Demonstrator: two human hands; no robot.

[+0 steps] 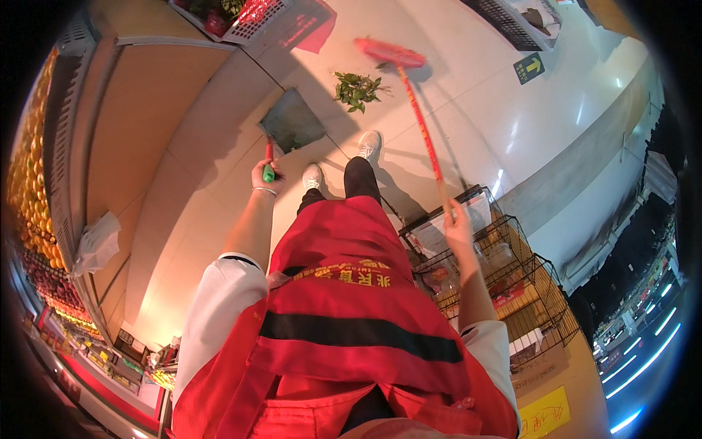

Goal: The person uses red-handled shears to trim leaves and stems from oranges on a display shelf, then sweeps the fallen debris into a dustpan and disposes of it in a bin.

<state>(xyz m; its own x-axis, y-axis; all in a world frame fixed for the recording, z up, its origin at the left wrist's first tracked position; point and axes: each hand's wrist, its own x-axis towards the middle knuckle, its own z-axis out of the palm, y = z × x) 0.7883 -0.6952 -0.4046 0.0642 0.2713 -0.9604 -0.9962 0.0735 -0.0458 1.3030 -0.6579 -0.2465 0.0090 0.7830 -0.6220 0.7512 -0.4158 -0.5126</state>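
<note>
My left hand (267, 176) is closed around the red and green handle of a grey dustpan (293, 119), whose pan rests on the tiled floor ahead of my left shoe. Some green bits lie near the pan's rear edge. In my right hand (458, 224) is the upper part of a long red broom stick (425, 134). The pink-red broom head (390, 52) is farther out, beyond a pile of green leaves and stems (359, 91). That pile sits on the floor between the dustpan and the broom head. A small loose leaf lies beside the bristles.
Black wire baskets (493, 258) stand at my right by a wooden counter (581, 378). Stacked fruit (33, 192) lines the left side above wood panels (148, 93). A white crate (255, 22) with greens is at the top, another crate (526, 22) at top right. A floor arrow sign (529, 68) lies right.
</note>
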